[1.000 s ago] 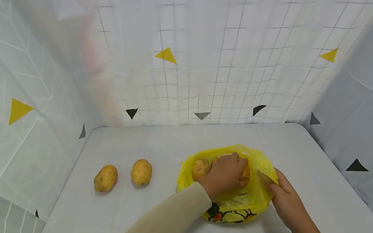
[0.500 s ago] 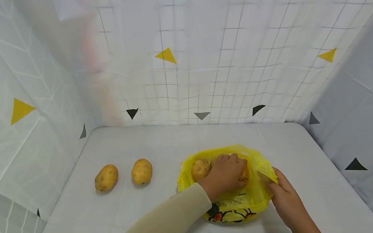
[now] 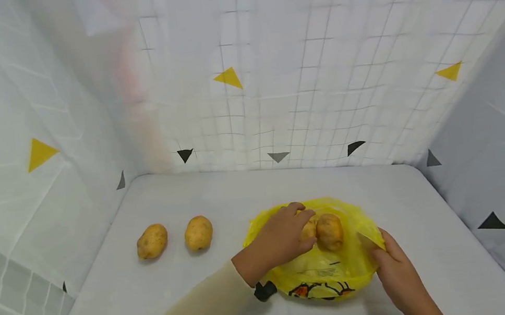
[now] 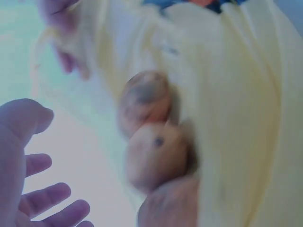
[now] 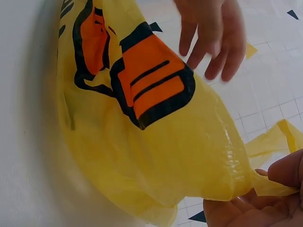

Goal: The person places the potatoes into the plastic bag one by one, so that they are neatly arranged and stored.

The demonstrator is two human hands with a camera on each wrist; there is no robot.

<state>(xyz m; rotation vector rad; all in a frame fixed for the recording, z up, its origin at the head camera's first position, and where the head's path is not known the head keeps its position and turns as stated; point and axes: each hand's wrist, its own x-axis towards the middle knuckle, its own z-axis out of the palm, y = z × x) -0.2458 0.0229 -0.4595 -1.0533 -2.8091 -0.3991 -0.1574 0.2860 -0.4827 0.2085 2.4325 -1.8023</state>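
The left hand, fingers parted and empty, hovers over a yellow bag, lower center of the head frame, its rim pinched by the right hand; the left-wrist view reveals three potatoes inside, the head view two.

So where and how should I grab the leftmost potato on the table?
Probably its middle, from above, across the long sides: the leftmost potato is oblong, lies slanted on the table, and sits apart from the other loose potato.
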